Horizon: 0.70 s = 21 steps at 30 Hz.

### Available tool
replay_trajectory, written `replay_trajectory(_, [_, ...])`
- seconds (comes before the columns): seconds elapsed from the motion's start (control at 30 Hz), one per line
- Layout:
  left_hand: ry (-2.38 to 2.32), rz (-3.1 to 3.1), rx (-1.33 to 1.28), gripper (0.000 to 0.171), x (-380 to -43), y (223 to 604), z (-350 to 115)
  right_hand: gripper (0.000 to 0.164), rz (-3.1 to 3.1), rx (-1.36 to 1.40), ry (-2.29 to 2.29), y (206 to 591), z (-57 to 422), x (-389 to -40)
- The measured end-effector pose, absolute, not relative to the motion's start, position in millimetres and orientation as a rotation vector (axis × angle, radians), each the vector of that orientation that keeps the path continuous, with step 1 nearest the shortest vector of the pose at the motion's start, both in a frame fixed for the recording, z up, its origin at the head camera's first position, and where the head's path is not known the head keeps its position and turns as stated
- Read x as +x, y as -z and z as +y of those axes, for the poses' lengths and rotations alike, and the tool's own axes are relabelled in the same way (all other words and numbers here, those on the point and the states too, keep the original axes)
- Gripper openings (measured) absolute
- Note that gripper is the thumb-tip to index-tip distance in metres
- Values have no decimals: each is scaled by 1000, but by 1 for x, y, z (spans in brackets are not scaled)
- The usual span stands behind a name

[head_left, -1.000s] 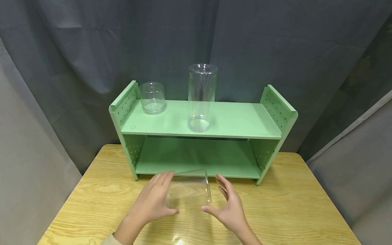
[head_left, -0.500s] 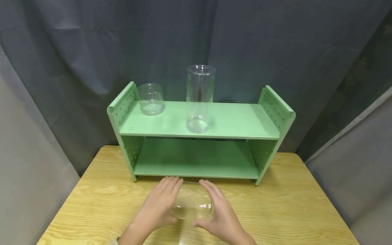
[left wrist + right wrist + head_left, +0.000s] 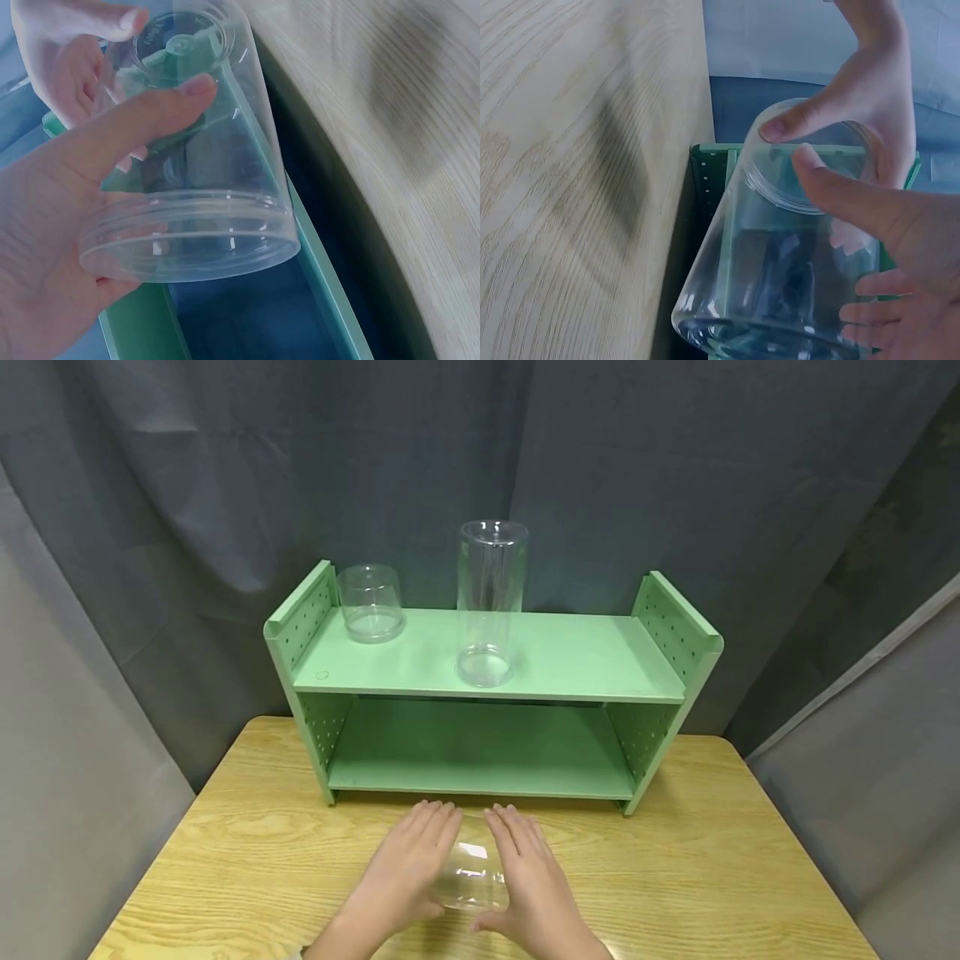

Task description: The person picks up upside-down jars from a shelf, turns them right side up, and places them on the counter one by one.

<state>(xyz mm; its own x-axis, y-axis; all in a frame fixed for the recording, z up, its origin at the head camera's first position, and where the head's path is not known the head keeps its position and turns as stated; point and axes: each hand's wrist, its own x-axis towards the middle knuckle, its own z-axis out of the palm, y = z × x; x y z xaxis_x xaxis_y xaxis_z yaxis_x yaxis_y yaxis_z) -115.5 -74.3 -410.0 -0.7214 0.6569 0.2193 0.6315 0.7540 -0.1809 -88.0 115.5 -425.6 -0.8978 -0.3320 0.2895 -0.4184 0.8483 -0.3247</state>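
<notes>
A clear jar [image 3: 472, 870] lies on its side between both hands, low in front of the green shelf. My left hand [image 3: 405, 870] grips the left end; in the left wrist view its thumb crosses the jar [image 3: 240, 172] near a ridged rim. On the other end, my right hand [image 3: 531, 881] holds the jar, its thumb on the near side and fingers around the far side. The right wrist view shows the see-through wall of the jar [image 3: 772, 262] between the two hands. Whether the jar touches the table cannot be told.
A two-tier green shelf [image 3: 600, 652] with perforated side panels stands on the wooden table [image 3: 735, 860]. On its upper tier are a tall clear cylinder [image 3: 491, 610] near the middle and a short clear container [image 3: 372, 606] at the left. Dark curtain [image 3: 615, 485] hangs behind.
The right hand has come in from the right and now holds the jar. The jar has come lower and nearer, and the hands are closer together.
</notes>
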Motion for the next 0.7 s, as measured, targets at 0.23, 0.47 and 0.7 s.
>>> replay_trajectory(0.23, [-226, -2636, -1005, 109, -108, 409, -66, 115, -2766, 574, -377, 433, 110, -85])
replay_trajectory(0.47, [-134, -2663, -1034, 117, -108, 412, -69, 110, -2651, 590, -347, 436, 112, -85])
replay_trajectory(0.7, [265, -2641, -1080, 109, -113, 419, -79, 111, -2677, 587, -466, 449, 122, -87])
